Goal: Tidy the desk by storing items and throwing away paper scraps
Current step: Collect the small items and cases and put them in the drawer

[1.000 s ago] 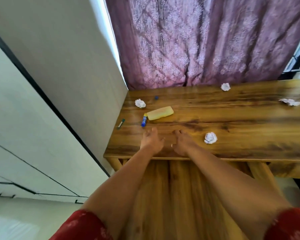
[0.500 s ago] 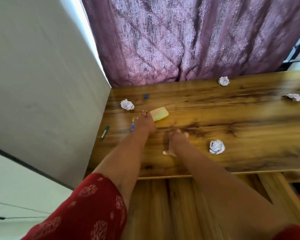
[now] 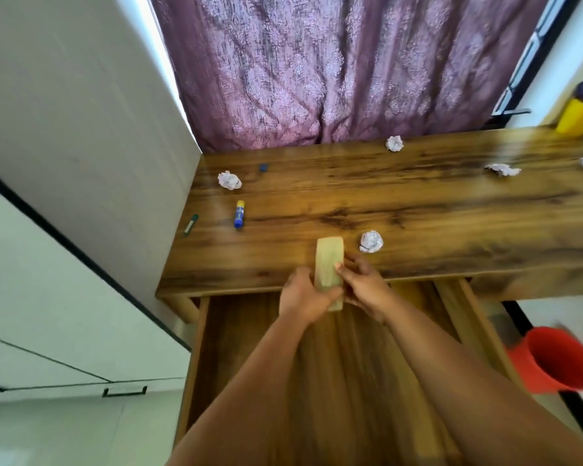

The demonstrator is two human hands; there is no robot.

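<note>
A pale yellow pouch (image 3: pixel 329 264) hangs over the front edge of the wooden desk (image 3: pixel 418 210), above the open drawer (image 3: pixel 236 331). My left hand (image 3: pixel 303 297) grips its lower end and my right hand (image 3: pixel 364 284) holds its right side. A blue and yellow glue stick (image 3: pixel 239 214), a small dark green pen-like item (image 3: pixel 191 224) and a tiny blue cap (image 3: pixel 263 167) lie at the desk's left. Crumpled paper balls sit at the left (image 3: pixel 229 180), near the pouch (image 3: pixel 371 242), at the back (image 3: pixel 394 143) and to the right (image 3: pixel 502 169).
A red bin (image 3: pixel 555 361) stands on the floor at the right of the drawer. A yellow bottle (image 3: pixel 579 112) sits at the desk's far right. A purple curtain (image 3: pixel 334 68) hangs behind the desk, and a white cabinet (image 3: pixel 65 146) flanks its left side.
My left hand reached to the pouch beside the glue stick and brought it back to the desk's front edge. My right hand joined it on the pouch. The view shifted right.
</note>
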